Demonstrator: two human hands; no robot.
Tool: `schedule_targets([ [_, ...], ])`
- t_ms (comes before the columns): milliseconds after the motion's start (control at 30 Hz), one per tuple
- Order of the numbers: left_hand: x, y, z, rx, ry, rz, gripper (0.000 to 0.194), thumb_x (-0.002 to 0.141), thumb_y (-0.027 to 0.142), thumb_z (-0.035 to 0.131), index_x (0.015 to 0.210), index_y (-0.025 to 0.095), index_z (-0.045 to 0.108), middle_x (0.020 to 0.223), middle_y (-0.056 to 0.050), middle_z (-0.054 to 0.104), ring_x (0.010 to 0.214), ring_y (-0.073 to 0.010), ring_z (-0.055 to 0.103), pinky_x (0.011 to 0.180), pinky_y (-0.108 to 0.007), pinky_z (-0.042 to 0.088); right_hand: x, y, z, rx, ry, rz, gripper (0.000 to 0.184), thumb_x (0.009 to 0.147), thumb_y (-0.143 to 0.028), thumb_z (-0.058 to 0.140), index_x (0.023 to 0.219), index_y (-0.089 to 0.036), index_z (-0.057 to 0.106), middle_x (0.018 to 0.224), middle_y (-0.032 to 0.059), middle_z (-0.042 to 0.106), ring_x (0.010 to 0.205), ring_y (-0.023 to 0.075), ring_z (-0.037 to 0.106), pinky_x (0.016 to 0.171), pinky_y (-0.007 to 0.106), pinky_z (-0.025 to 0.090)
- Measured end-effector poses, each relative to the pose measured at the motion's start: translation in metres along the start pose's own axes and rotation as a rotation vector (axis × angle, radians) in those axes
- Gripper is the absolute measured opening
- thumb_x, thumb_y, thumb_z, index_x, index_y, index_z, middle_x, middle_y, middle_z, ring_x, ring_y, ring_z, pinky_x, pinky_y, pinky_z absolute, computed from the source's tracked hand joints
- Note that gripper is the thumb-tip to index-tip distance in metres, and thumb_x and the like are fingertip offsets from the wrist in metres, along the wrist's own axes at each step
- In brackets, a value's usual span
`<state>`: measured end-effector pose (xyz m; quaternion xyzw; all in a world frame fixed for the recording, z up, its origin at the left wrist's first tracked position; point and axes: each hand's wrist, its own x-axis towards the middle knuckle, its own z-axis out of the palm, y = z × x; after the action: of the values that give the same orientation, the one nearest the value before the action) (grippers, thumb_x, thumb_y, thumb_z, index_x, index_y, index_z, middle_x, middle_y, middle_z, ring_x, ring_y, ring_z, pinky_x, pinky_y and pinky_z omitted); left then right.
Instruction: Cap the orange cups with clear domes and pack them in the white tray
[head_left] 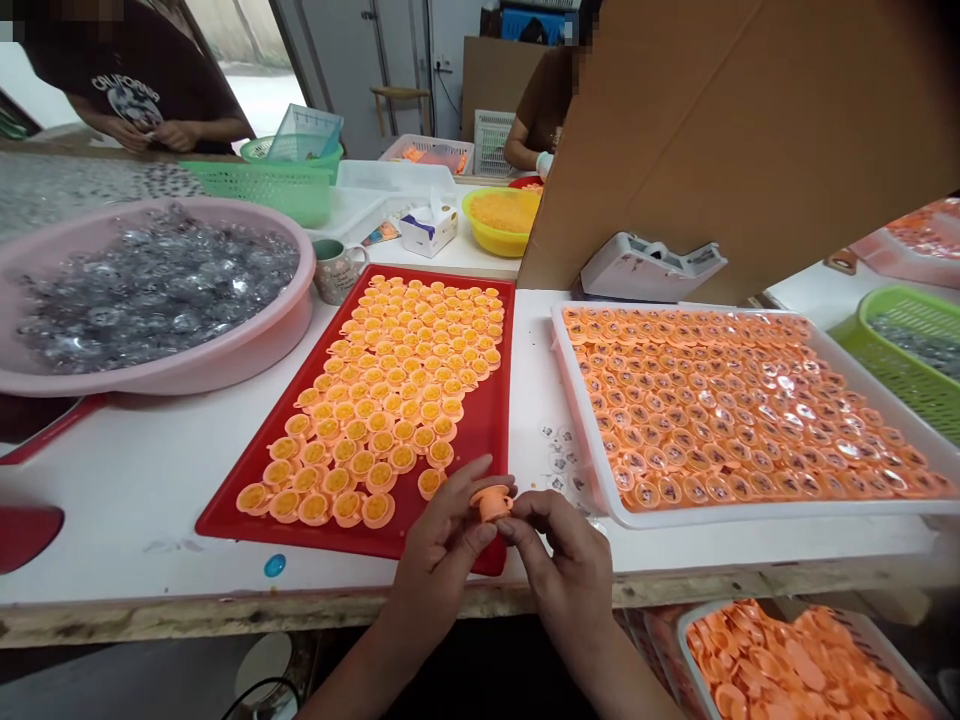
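Note:
A small orange plastic toy cup (493,503) with a wide rim and a side handle is held over the front right corner of the red tray (480,430). My left hand (435,560) is closed around its left side, thumb low on the cup. From the right, my right hand (570,560) pinches it near the handle. Rows of similar orange cups (381,440) with yellow-orange insides stand on the red tray. Right of my hands, a white tray (750,516) is filled with rows of orange cups (712,430) topped by clear, dark-printed discs.
Left stands a pink basin (292,350) of clear plastic pieces, with a mug (337,270) beside it. Loose printed discs (559,460) lie between the trays. A cardboard sheet (675,120) rises behind a tape dispenser (649,268). Below, a bin holds orange parts (795,660). Two people work across the table.

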<state>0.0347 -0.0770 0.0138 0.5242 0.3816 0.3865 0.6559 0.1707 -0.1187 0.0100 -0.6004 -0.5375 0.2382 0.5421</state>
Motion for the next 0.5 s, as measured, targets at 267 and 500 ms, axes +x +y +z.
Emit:
schedule_targets([
  [267,0.0003,0.0068,-0.002,-0.025,-0.023,-0.031,0.025,0.086,0.02,0.067,0.109,0.029,0.07,0.104,0.0,0.071,0.096,-0.016,0.067,0.085,-0.022,0.055,0.0019,-0.009,-0.0053,-0.142,0.021,-0.22,0.018,0.086,-0.003,0.057,0.088,-0.02,0.064,0.077,0.0011,0.067,0.07,0.0135,0.064,0.065,0.022,0.049],
  [500,-0.0023,0.003,0.0047,-0.141,0.051,-0.099,0.024,0.083,0.021,0.07,0.106,0.027,0.072,0.109,-0.003,0.073,0.096,-0.0208,0.068,0.082,-0.026,0.057,-0.0009,-0.0062,-0.0022,-0.064,0.022,-0.068,0.013,0.085,-0.01,0.062,0.082,-0.023,0.065,0.07,-0.0011,0.067,0.062,0.0137,0.062,0.058,0.024,0.048],
])
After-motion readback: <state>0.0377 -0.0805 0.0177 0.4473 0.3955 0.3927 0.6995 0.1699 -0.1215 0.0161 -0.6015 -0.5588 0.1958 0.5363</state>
